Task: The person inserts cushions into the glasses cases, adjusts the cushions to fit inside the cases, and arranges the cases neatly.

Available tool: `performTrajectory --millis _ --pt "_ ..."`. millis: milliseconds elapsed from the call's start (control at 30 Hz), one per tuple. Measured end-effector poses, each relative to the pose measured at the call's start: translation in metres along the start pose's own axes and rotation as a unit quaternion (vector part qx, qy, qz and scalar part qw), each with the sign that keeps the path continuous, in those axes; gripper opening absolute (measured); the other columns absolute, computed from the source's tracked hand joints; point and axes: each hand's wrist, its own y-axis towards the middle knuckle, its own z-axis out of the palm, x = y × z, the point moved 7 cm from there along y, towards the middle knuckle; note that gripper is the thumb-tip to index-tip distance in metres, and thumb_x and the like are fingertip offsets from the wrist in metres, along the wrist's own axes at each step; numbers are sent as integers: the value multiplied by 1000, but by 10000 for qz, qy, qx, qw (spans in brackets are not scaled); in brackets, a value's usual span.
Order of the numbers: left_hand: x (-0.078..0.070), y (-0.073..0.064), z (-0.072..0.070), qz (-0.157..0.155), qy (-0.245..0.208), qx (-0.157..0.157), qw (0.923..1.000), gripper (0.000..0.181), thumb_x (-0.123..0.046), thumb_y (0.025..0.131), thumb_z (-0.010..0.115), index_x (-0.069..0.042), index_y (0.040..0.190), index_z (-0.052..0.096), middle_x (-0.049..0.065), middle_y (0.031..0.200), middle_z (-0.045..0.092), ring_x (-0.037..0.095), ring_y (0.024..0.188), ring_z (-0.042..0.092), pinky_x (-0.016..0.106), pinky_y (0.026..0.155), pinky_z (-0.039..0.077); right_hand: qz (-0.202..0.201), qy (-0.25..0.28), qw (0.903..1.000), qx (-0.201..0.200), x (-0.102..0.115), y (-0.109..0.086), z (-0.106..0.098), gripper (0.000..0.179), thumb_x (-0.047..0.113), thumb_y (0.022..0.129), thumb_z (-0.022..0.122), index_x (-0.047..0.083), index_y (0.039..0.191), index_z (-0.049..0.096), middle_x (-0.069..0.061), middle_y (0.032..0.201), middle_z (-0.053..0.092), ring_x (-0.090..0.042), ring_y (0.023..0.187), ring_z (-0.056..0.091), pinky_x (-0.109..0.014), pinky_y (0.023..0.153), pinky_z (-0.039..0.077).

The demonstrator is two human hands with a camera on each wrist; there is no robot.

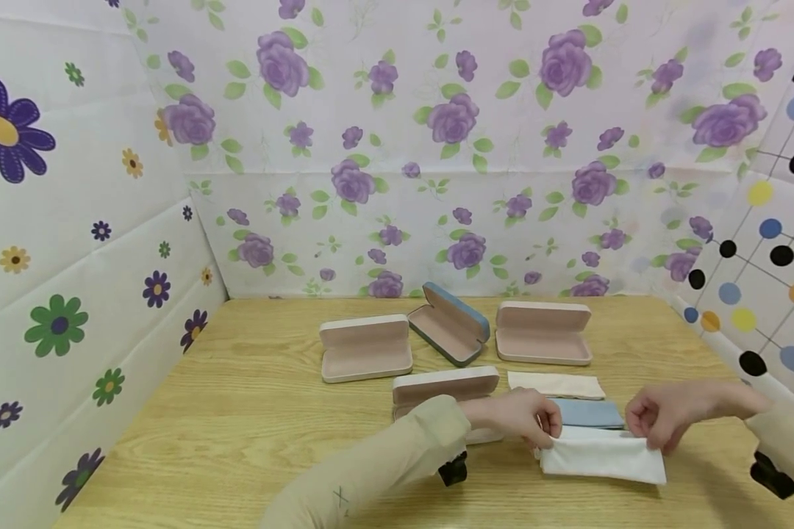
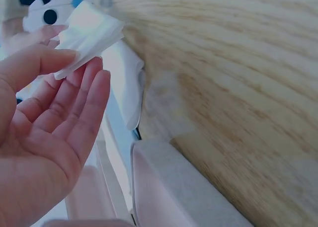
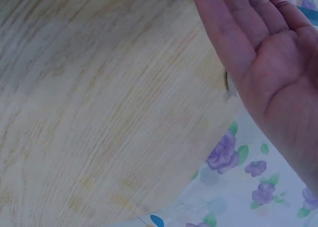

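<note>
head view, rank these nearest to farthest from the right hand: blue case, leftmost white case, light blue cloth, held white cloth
From the right hand:
1. Held white cloth, in the hand's pinch.
2. Light blue cloth, just left of the hand.
3. Blue case, farther left, toward the back.
4. Leftmost white case, farthest left, standing open.

Rose-print backdrop (image 1: 403, 150) behind a wooden table (image 1: 238, 389), daisy-print sheet (image 1: 99, 191) left, dotted sheet (image 1: 764, 246) right
</note>
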Motion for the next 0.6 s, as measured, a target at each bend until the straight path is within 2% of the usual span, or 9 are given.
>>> performTrajectory --millis 133,300,367,433,600 --pt "4 -8 -14 21 -680 -472 9966 8 5 83 60 -2 85 58 4 75 56 17 64 59 27 61 52 -156 237 9996 -11 9 -2 -8 21 -2 82 54 -18 91 44 1 72 48 -8 66 46 -33 65 50" --pt "13 -19 -29 203 -1569 -1191 9802 7 4 83 61 -1 86 58 4 75 56 18 65 60 34 65 52 -292 470 9980 -316 16 -3 -20 15 0 85 51 -13 92 45 -7 81 52 -23 80 56 -49 71 48" --pt "17 -24 -32 261 -1778 -1415 9735 7 4 83 61 -1 87 58 5 76 56 17 65 60 36 67 52 -451 461 9968 -462 19 -2 -23 14 0 87 50 -12 94 45 -10 84 52 -31 85 56 -54 73 46" --pt "20 -28 -34 283 -1854 -1618 9688 7 4 83 61 -1 87 59 4 76 56 17 64 60 37 67 52 -522 408 9955 -672 19 -1 -28 14 1 89 50 -10 96 45 -12 85 52 -33 87 56 -55 74 44" --pt "25 -37 -37 277 -1999 -1976 9593 8 6 81 62 1 86 59 4 75 56 17 61 60 36 65 52 -671 135 9908 -1170 20 8 -36 17 5 91 50 -8 102 45 -13 86 50 -26 83 54 -54 74 44"
